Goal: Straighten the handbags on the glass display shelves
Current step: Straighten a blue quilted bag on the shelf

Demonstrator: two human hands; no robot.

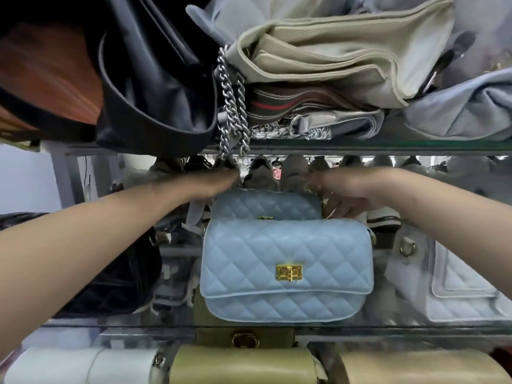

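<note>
Left hand: blurred; its fingertips are hidden behind the rear blue bag, so the grip cannot be told.
Right hand: its fingertips go behind that bag's right corner, and the hold is unclear.
Rear blue bag: its lower part is covered by the front blue bag.
Olive bag: mostly hidden under the front blue bag.
Upper left of the frame: the orange-brown bag is smeared and cut by the edge.
Right edge: the white bag is cut off.
Centre, behind the hands: shapes too blurred to name.
</note>
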